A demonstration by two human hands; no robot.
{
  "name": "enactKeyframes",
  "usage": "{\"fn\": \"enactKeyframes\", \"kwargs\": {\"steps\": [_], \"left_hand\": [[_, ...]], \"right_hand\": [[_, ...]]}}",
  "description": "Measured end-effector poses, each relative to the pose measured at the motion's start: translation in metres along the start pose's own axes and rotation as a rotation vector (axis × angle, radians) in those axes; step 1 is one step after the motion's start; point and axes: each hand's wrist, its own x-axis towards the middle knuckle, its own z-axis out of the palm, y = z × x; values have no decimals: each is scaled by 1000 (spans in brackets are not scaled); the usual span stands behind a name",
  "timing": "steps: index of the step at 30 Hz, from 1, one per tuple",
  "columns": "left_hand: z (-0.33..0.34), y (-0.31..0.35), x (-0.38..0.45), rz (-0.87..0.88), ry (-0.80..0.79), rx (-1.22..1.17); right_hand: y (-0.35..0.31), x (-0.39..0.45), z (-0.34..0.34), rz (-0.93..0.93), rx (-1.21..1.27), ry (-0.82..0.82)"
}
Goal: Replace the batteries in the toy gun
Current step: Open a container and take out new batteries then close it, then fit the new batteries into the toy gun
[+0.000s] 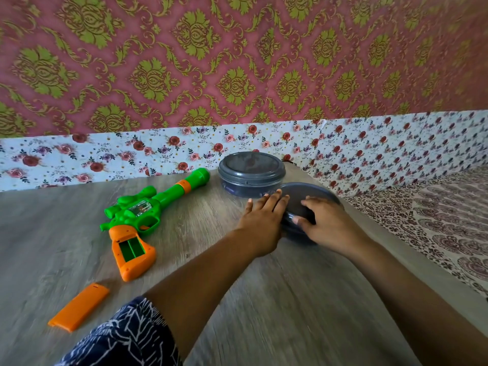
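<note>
- toy gun [148, 207] lies on its side on wooden table [264, 299], left-centre, barrel pointing back-right twd the wall; nobody touching it
- battery compartment [131, 250] in the orange grip is open & looks empty, no cells seen inside
- battery cover [78, 307] is off, flat on table nr front-left edge, apart from gun
- so judging progress: cover removed, old batts apparently out; new batts not in yet, cover not refitted. Roughly halfway, prob less
- no loose batteries visible anywhere on table
- both hands on near grey container [303, 215] at right side of table
- left hand [261, 220] w/ fingers straight, pressed flat against container's left side, not curled round it
- right hand [327, 225] on top/right, fingers curled over the lid rim, thumb on front wall: gripping it
- guess: opening it for fresh cells; contents can't tell, lid opaque
- second grey container [252, 174] just behind, lid on, touching or nearly touching the near one, can't tell which
- surface: grey-brown wood-grain laminate, motion blur at front
- room: floral paper strip [105, 159] along table back, red/gold damask wallpaper [237, 62] above; patterned cloth [435, 223] to the right, lower than table
- dark patterned sleeve [126, 336] at bottom on left arm
</note>
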Motion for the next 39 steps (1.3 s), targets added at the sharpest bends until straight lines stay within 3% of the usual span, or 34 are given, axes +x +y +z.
{"fn": "enactKeyframes", "kwargs": {"steps": [5, 9, 16, 19, 22, 25, 30, 35, 39], "left_hand": [[-13, -3, -23, -103, 33, -38], [-41, -33, -68, -290, 130, -63], [-73, -100, -134, -852, 144, 159], [-70, -126, -144, -912, -31, 183], [-59, -148, -143, -852, -190, 38], [-60, -155, -141, -860, -239, -100], [-57, -165, -139, -995, -46, -377], [-41, -180, -149, -1054, 289, -582], [-33, -188, -153, -983, 460, -840]], "right_hand": [[-10, -13, -5, -44, -121, 71], [-36, -32, -4, -283, -59, 260], [-95, -26, 17, -437, 136, -179], [-109, -25, 28, -444, 69, -261], [-110, -23, 30, -408, 119, -294], [-107, -26, 32, -388, 154, -317], [-100, -27, 39, -404, 180, -222], [-106, -23, 35, -325, 372, -98], [-132, -12, 41, -345, 566, -22]]}}
